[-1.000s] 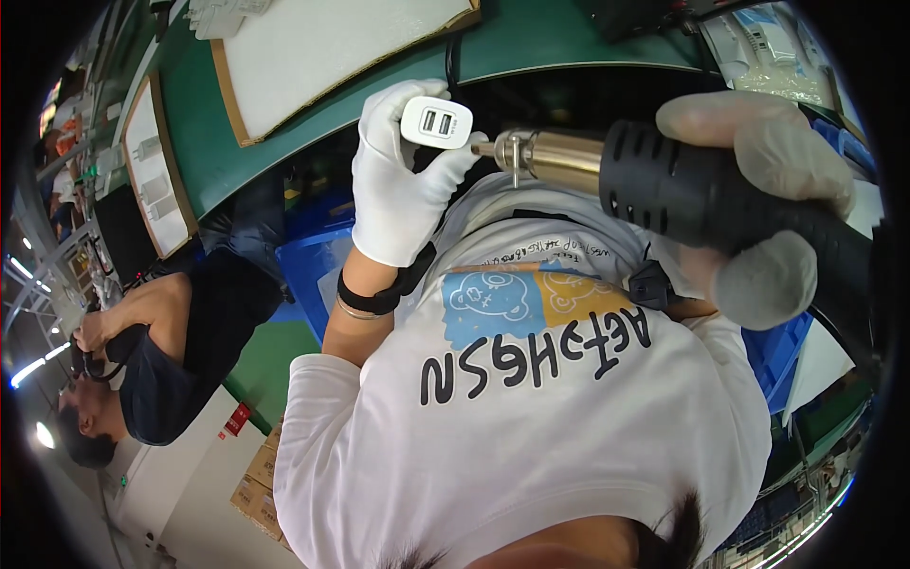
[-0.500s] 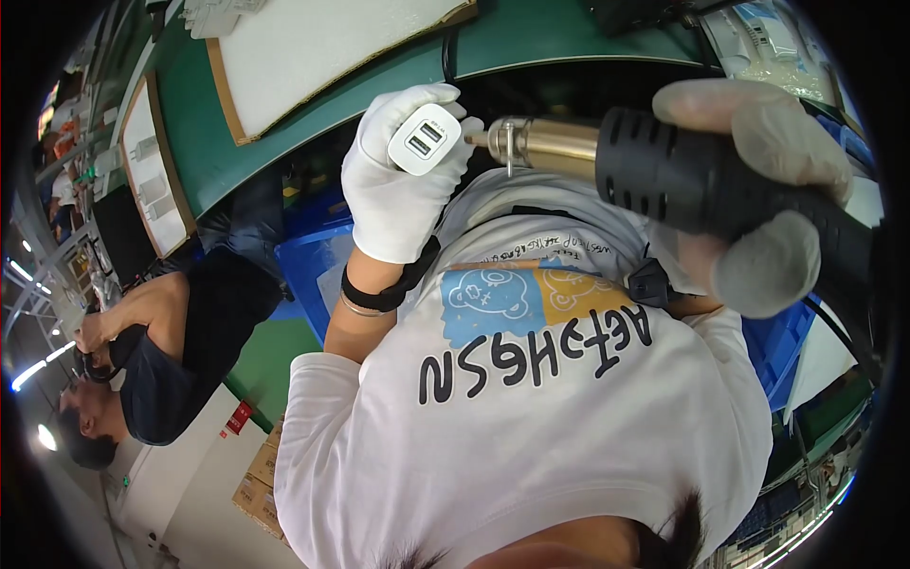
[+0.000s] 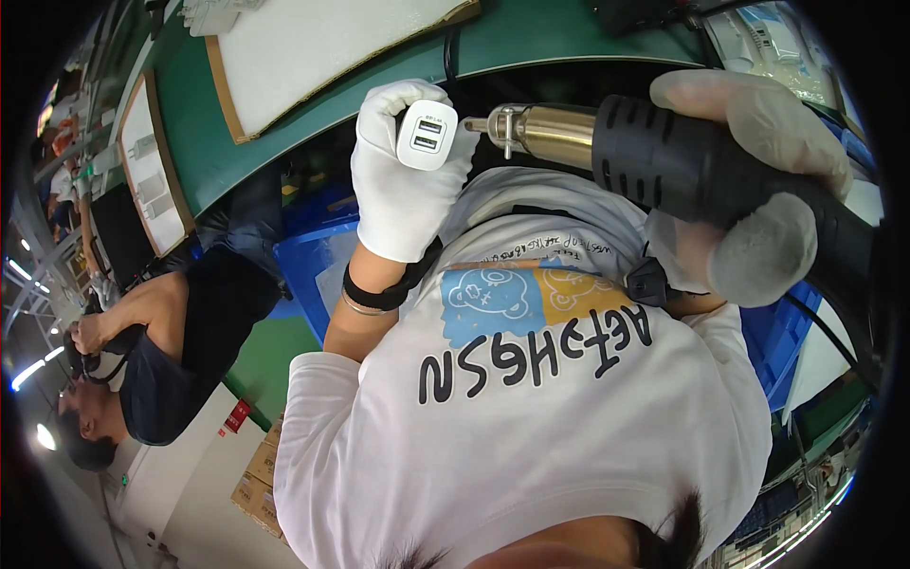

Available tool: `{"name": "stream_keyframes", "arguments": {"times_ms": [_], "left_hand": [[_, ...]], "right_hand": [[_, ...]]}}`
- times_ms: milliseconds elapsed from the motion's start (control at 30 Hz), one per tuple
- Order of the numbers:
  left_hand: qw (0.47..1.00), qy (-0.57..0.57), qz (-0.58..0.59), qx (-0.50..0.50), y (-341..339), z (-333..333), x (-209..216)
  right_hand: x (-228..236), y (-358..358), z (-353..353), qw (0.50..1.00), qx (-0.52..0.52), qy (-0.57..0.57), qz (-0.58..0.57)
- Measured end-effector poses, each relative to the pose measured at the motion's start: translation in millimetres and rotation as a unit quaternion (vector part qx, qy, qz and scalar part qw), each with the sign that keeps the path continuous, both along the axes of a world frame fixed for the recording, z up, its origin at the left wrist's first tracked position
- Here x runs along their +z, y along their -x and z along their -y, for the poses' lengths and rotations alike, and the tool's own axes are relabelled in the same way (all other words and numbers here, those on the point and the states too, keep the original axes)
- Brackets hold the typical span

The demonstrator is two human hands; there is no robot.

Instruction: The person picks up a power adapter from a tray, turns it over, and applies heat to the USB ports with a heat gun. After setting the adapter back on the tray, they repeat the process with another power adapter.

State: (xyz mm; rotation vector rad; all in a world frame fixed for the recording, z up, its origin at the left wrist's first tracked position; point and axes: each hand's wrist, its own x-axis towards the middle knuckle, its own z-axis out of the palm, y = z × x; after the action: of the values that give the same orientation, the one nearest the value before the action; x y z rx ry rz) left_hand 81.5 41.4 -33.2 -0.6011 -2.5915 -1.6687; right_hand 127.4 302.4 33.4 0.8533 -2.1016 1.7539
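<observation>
In a white glove, my left hand (image 3: 406,204) is closed around a white USB charger (image 3: 426,159). Two dark USB ports sit in its rounded end, which points toward me; the rest of its body is hidden by the glove. From the right, my right hand (image 3: 763,180), in a thin translucent glove, grips a hot-air gun (image 3: 664,156) by its black slotted body. The gun's metal barrel points left, and its narrow tip lies close beside the charger and my left fingers. Whether the tip touches the glove, I cannot tell.
Beyond my hands runs a green workbench (image 3: 194,100) with a white brown-edged board (image 3: 313,57) on it. Blue bins (image 3: 308,261) stand at both sides of my lap. A person in dark clothes (image 3: 204,332) is at the left. Clear bagged items (image 3: 773,52) lie at far right.
My left hand has turned the charger, so its ports now lie nearly level rather than slanted. The hot-air gun has shifted slightly, its tip a little higher.
</observation>
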Motion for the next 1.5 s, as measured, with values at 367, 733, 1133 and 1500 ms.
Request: {"name": "stream_keyframes", "arguments": {"times_ms": [367, 733, 1133, 1500], "left_hand": [[0.994, -0.071, 0.081, 0.024, -3.0, -4.9, 4.2], [1.0, 0.006, -0.012, 0.013, 2.8, 4.3, -2.2], [0.998, -0.055, 0.025, 0.022, 2.0, 2.5, -1.9], [0.999, -0.016, 0.023, 0.02, 0.3, 4.1, 3.6]], "right_hand": [[4.6, -6.6, 21.1, 0.996, -0.072, -0.027, 0.04], [10.7, 1.8, 9.8, 0.993, 0.034, -0.042, 0.106], [-15.5, 13.0, 22.8, 0.995, -0.051, 0.006, -0.088], [-15.3, 14.7, 16.7, 0.994, -0.042, 0.008, -0.097]]}}
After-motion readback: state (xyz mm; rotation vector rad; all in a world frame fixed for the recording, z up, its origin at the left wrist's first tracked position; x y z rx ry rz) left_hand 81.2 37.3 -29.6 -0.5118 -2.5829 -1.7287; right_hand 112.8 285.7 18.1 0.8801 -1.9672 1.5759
